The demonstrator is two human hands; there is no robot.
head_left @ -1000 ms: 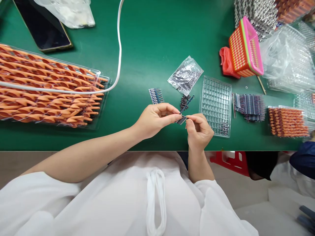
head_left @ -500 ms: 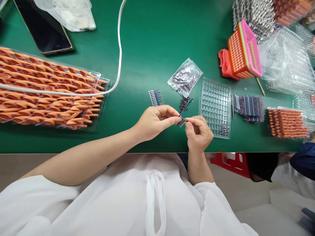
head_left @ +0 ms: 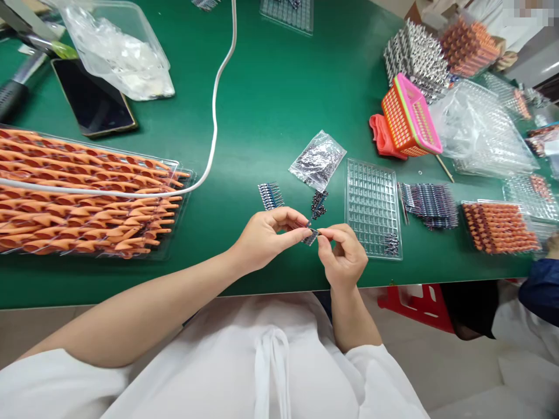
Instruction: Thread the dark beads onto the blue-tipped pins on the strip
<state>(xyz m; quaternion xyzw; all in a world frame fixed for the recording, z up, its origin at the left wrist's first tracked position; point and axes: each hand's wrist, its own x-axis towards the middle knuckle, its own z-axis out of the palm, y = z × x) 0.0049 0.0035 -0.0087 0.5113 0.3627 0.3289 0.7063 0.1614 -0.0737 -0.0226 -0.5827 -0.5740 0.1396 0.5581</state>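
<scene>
My left hand [head_left: 271, 237] is closed in a pinch on a small dark strip of short, comb-like metal parts [head_left: 311, 237]. My right hand [head_left: 344, 254] pinches at the strip's right end; whatever tiny piece lies between its fingertips is too small to make out. Just beyond the fingers lies a little heap of tiny dark parts [head_left: 319, 203]. A clear zip bag [head_left: 318, 158] of similar dark bits is behind it. Left of the heap rests a blue-and-silver strip with thin pins [head_left: 271, 195]. A clear compartment tray [head_left: 371, 201] stands right of my right hand, with several small parts in its near right corner.
Orange parts fill a long tray [head_left: 87, 203] at left, crossed by a white cable [head_left: 215, 110]. A phone [head_left: 95, 102] lies behind it. At right are stacked pinned strips [head_left: 430, 205], an orange-part tray [head_left: 500, 228] and a pink-rimmed basket [head_left: 413, 119]. Another person's sleeve [head_left: 544, 294] shows at far right.
The camera view has shifted, so the table sits lower in the picture and more of its far side shows. Both hands keep their pinch at the strip.
</scene>
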